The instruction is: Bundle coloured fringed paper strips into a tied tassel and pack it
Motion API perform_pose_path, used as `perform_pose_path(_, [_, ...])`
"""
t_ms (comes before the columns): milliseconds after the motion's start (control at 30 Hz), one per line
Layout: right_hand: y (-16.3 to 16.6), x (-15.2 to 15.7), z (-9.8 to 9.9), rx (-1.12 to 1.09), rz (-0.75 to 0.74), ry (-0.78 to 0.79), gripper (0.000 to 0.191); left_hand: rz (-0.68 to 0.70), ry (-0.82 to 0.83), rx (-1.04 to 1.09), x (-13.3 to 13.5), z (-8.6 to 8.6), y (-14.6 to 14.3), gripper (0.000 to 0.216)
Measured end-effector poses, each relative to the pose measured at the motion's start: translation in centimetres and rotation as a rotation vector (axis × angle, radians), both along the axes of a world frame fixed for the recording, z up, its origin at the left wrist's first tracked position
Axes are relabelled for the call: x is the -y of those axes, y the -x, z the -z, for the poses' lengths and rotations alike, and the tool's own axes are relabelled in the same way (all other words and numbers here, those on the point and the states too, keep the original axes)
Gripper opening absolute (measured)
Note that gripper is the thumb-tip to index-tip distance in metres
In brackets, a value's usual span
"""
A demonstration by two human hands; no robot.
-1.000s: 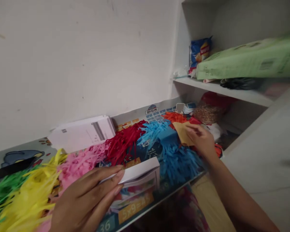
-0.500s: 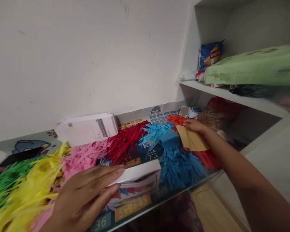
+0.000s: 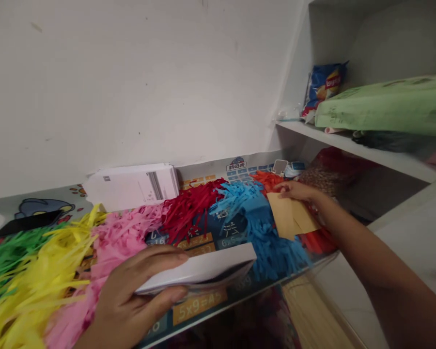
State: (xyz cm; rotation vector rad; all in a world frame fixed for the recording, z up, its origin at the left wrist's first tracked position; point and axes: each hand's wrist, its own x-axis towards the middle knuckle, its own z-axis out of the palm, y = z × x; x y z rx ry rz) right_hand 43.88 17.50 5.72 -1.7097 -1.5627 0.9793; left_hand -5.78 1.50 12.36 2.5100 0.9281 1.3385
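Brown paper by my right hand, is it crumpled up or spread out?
Spread out: the brown paper shows broad, flattish faces, not a wad.

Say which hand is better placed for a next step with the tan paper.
Right, most likely: the right hand is already at the upper edge of the tan paper, while the left hand is farther off and occupied with a white box.

A: From where is the view taken?
B: Shot from head ht. by head-worn cam, aimed fwd & down.
A: How near is it set?
B: V. close: bare left hand (image 3: pixel 131 295) is framed large at btm., bare right hand (image 3: pixel 298 190) farther off. Flat printed dark-blue sheet (image 3: pixel 230 228) is seen obliquely, flat white wall (image 3: pixel 148 92) faced behind.
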Motion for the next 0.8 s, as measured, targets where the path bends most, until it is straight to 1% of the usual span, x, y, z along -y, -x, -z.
perform_pose_path(100, [1.0,0.4,-2.9,-0.097,0.106,-0.155,0.053,0.031,0.028,0.032,0.2,0.2,0.0,0.021])
perform_pose_path(167, [2.9,0.5,-4.7,-0.164,0.182,-0.311,0.051,0.039,0.037,0.08,0.2,0.4,-0.2,0.023])
perform_pose_path(267, [8.2,1.0,-6.2,-0.288,0.247,-0.564,0.043,0.065,0.053,0.18,0.3,0.5,-1.0,0.023])
perform_pose_path(333, [12.6,2.2,-6.4,-0.469,0.261,-0.733,0.034,0.073,0.093,0.238,0.5,0.2,-1.5,0.02])
perform_pose_path(400, [16.6,4.0,-6.3,-0.659,0.24,-0.828,0.026,0.019,0.148,0.265,0.7,-0.1,-1.9,0.017])
perform_pose_path(433, [18.4,4.9,-6.2,-0.721,0.228,-0.848,0.023,-0.027,0.169,0.27,0.9,-0.3,-2.0,0.016])
perform_pose_path(500, [21.1,6.6,-6.2,-0.752,0.206,-0.863,0.02,-0.102,0.194,0.274,1.2,-0.5,-2.1,0.016])
perform_pose_path(567, [22.8,7.8,-6.3,-0.696,0.204,-0.871,0.016,-0.095,0.222,0.285,1.3,-0.6,-2.0,0.017])
perform_pose_path(633, [23.8,8.5,-6.4,-0.59,0.206,-0.876,0.013,-0.068,0.244,0.319,1.3,-0.4,-1.8,0.017])
perform_pose_path(700, [24.3,8.8,-6.3,-0.531,0.2,-0.883,0.012,-0.08,0.241,0.358,1.2,-0.1,-1.5,0.018])
perform_pose_path(800, [24.5,9.2,-5.7,-0.567,0.096,-0.851,0.022,-0.145,0.217,0.372,1.2,0.2,-1.3,0.021])
